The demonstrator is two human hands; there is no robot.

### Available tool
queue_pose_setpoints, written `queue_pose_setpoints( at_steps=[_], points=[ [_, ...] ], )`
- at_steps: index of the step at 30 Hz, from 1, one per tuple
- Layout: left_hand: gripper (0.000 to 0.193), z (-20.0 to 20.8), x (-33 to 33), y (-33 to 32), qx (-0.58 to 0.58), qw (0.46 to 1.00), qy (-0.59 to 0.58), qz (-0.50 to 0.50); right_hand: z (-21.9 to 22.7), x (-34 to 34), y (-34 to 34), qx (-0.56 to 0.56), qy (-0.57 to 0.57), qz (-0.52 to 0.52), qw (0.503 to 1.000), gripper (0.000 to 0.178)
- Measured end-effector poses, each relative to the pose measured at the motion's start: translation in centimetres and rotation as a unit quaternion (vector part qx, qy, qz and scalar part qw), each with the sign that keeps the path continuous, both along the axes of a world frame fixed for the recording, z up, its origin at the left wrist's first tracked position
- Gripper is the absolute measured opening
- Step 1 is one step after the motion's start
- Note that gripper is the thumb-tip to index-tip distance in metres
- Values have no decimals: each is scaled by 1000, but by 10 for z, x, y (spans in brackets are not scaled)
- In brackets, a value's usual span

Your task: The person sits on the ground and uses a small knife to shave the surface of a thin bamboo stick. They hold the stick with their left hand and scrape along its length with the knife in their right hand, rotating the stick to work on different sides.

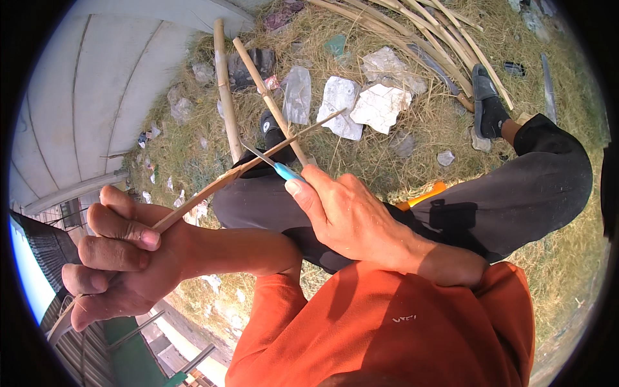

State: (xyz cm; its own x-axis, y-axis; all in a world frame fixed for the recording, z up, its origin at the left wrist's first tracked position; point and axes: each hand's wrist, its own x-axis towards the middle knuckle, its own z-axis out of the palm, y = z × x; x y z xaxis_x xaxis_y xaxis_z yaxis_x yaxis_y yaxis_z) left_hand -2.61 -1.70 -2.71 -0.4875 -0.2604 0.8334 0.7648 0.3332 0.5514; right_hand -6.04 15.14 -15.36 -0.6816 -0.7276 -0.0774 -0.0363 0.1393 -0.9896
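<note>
Clamped in the left hand (126,258), the wooden strip (205,192) looks thinned yet unfinished, the right hand (354,216) closed on a knife (285,171) whose blade crosses the strip's far half.

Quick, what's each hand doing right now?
Left hand: closed, fingers curled around a long wooden strip.
Right hand: closed, holding a blue-handled knife, its blade crossing the strip.
</note>
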Motion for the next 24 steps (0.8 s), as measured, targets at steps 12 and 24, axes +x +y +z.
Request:
queue_pose_setpoints(
  at_steps=[12,24],
  points=[
    [57,3,-8,4,-11,994,41,104,8,8,-15,-21,8,-4,1000,35],
    [53,2,-8,10,10,983,29,180,8,8,-19,-42,28,-9,999,32]
  ],
)
